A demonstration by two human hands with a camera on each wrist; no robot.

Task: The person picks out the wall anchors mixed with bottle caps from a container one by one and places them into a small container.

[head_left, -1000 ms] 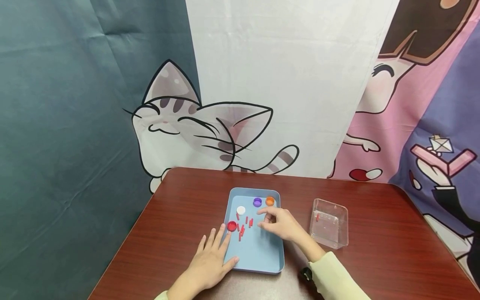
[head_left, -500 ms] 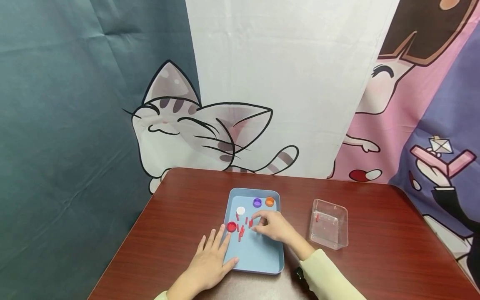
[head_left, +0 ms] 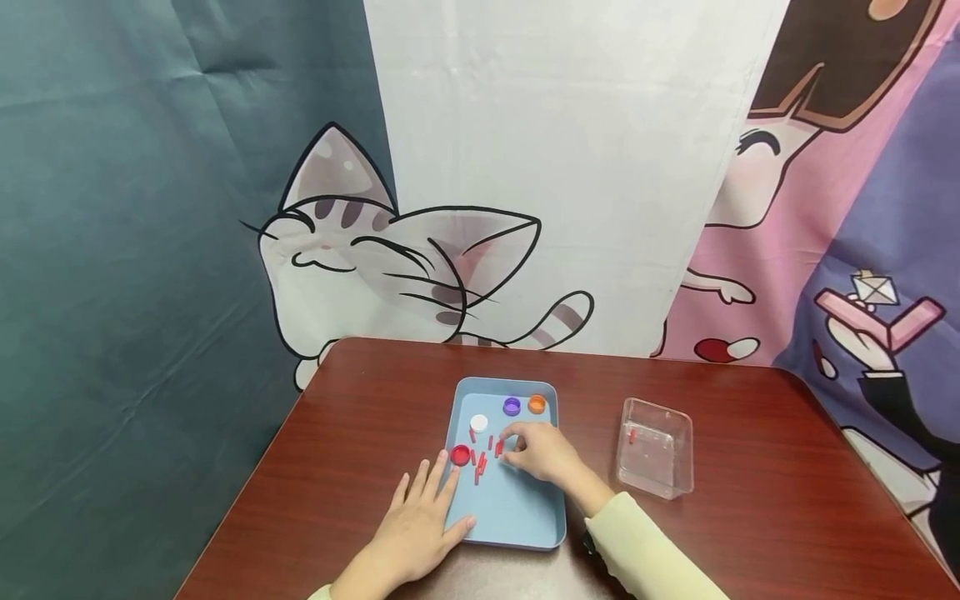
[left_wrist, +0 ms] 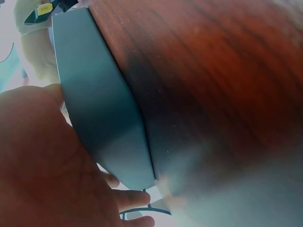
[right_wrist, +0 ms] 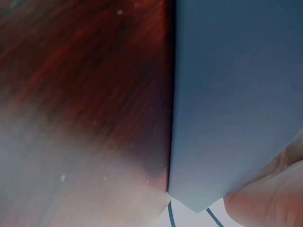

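Observation:
A blue tray (head_left: 517, 512) lies on the table, with several small red sticks (head_left: 482, 463) scattered in it. My left hand (head_left: 420, 521) rests with fingers spread on the tray's left edge; the left wrist view shows its palm (left_wrist: 42, 161) beside the tray wall. My right hand (head_left: 546, 454) is over the tray, thumb and index finger bent around the ends of the rightmost red sticks (head_left: 498, 448). Whether it grips one cannot be made out. The right wrist view shows only part of that hand (right_wrist: 270, 196) behind the tray wall.
Round caps lie in the tray: red (head_left: 460, 455), white (head_left: 478, 423), purple (head_left: 512, 407) and orange (head_left: 537, 404). A clear plastic box (head_left: 654, 483) stands to the right, with one red stick (head_left: 632, 437) inside. A printed curtain (head_left: 600, 167) hangs behind the table.
My right hand has moved left and slightly down to the rightmost red sticks, its thumb and index finger closing in around them. My left hand stays at the tray edge.

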